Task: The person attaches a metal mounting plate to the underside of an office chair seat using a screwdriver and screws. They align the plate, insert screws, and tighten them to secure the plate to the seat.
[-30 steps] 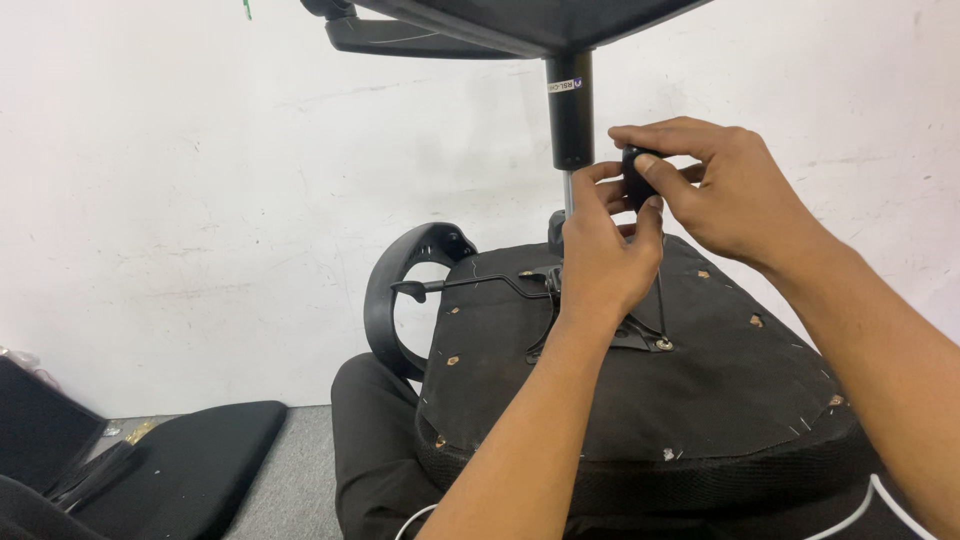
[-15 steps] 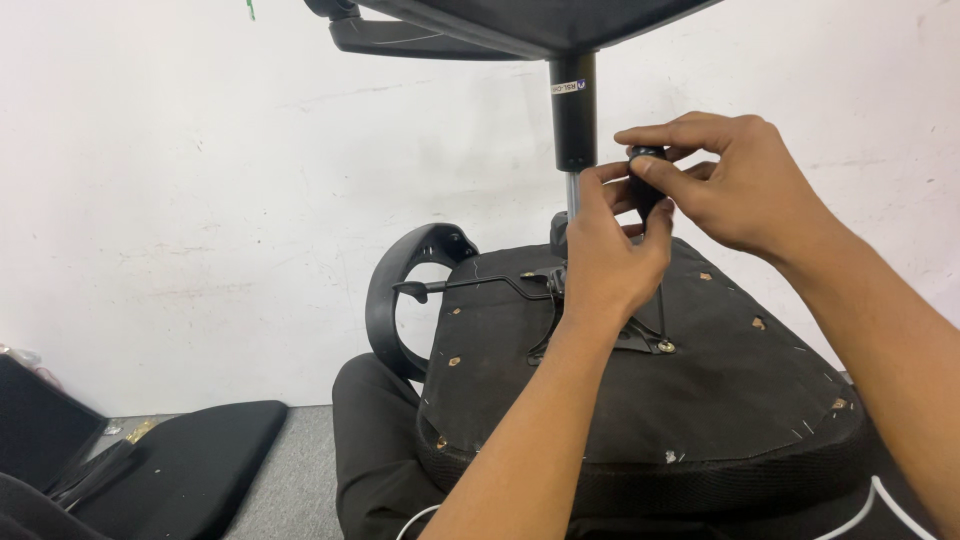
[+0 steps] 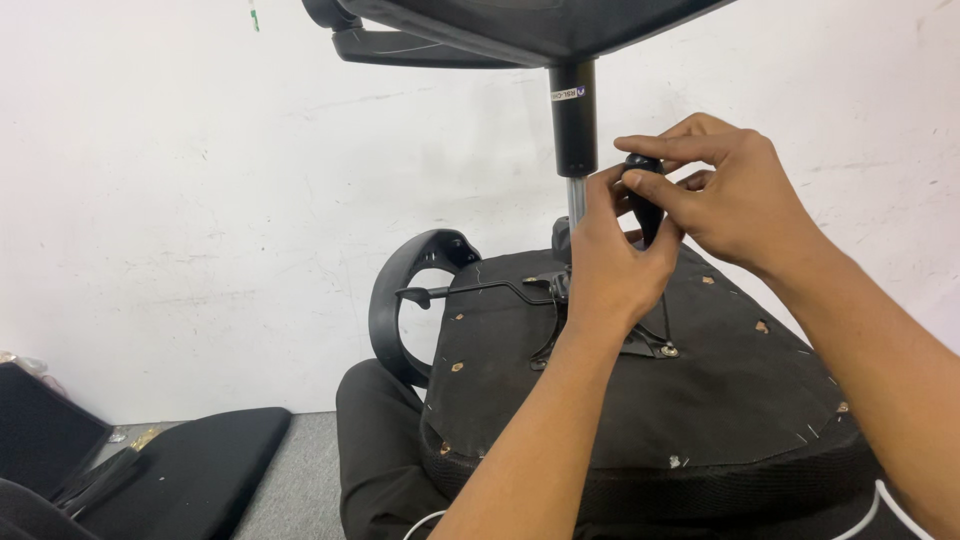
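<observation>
An office chair lies upside down with the black underside of its seat (image 3: 700,400) facing me. Its gas-lift column (image 3: 573,120) rises from the seat's middle to the chair base (image 3: 480,25) at the top of the view. My right hand (image 3: 735,200) grips a black tool handle (image 3: 645,195) just right of the column. My left hand (image 3: 615,260) wraps the lower part of that handle and rests on the mechanism beside the column. The tool's tip is hidden behind my fingers.
A curved black armrest (image 3: 400,295) and a thin lever (image 3: 470,292) stick out at the seat's left. A black cushion (image 3: 190,470) lies on the grey floor at lower left. A white wall (image 3: 200,200) stands close behind. A white cable (image 3: 880,505) shows at lower right.
My right hand has shifted slightly up on the black handle, with its fingers rearranged. My left hand and the chair stay in place.
</observation>
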